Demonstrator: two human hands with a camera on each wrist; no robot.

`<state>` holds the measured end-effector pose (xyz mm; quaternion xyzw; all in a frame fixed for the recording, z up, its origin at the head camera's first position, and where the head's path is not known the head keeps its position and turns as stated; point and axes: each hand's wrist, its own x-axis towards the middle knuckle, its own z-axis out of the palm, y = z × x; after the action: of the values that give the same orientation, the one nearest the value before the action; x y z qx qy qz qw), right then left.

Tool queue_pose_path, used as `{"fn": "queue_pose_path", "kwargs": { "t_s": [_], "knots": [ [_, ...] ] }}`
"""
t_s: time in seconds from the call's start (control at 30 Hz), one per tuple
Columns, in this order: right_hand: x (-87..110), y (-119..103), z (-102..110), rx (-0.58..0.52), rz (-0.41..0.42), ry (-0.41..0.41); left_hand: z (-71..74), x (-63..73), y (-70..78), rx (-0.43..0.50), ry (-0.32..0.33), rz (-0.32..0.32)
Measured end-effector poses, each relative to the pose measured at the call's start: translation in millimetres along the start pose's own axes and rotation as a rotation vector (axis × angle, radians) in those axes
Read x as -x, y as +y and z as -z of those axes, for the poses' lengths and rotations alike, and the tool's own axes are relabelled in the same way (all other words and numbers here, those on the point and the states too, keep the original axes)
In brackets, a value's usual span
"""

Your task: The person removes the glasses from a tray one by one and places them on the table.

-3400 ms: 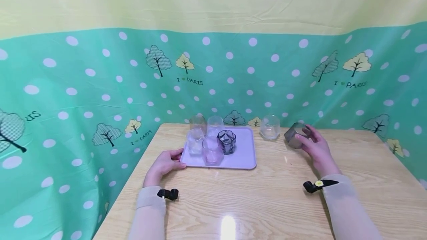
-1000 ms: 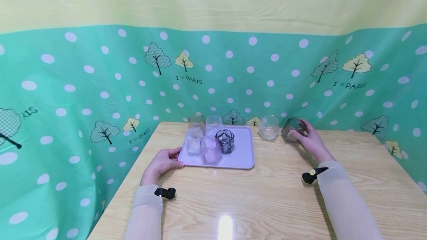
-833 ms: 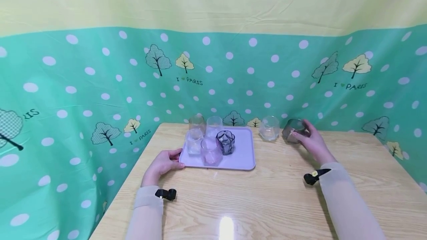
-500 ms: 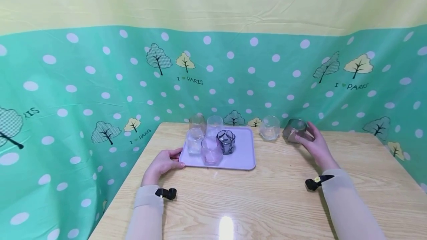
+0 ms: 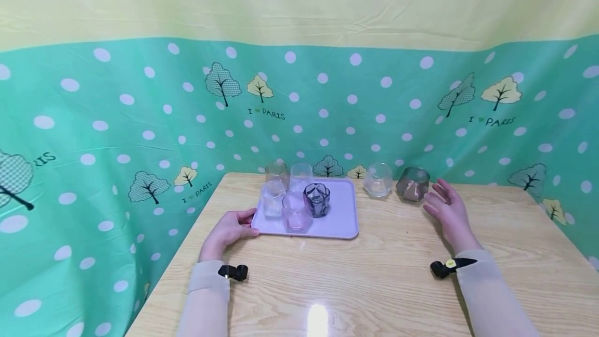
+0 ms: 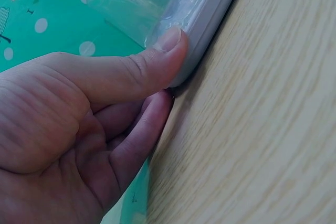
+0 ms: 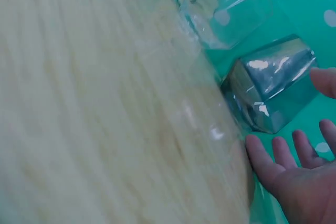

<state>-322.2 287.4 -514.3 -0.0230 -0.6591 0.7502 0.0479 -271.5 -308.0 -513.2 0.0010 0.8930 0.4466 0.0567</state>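
At the left end of a pale purple tray, my left hand grips the near corner. The left wrist view shows the thumb over the tray's rim with curled fingers below it. My right hand is beside a smoky grey glass, fingers spread and holding nothing. In the right wrist view a gap shows between its fingers and the upright grey glass. A clear faceted glass stands just left of the grey one.
Several glasses crowd the tray's left half: a pink one, a dark patterned one, clear ones and an amber-tinted one. A green dotted curtain hangs behind the wooden table.
The right hand has let go of the smoky glass and drawn back toward the right and nearer. That glass went from tilted in the hand to upright on the table. Left hand stays put.
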Motion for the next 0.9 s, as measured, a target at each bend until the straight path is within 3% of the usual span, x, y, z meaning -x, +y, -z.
{"fn": "queue_pose_path", "kwargs": {
  "t_s": [0.23, 0.4, 0.6, 0.9],
  "knots": [
    [14.1, -10.5, -4.4, -0.234, -0.025, 0.123, -1.7, 0.0, 2.5, 0.015, 0.003, 0.030],
    [21.9, -19.4, -17.7, -0.335, 0.012, 0.196, 0.0, 0.7, 0.8, 0.008, 0.001, 0.025],
    [32.2, -23.8, -32.0, -0.294, 0.041, 0.186, 0.4, 2.5, 2.8, -0.010, -0.004, 0.012],
    [44.8, -13.2, -61.0, -0.142, 0.083, 0.060, -0.5, 1.8, 3.4, 0.010, 0.001, 0.030]
  ]
}}
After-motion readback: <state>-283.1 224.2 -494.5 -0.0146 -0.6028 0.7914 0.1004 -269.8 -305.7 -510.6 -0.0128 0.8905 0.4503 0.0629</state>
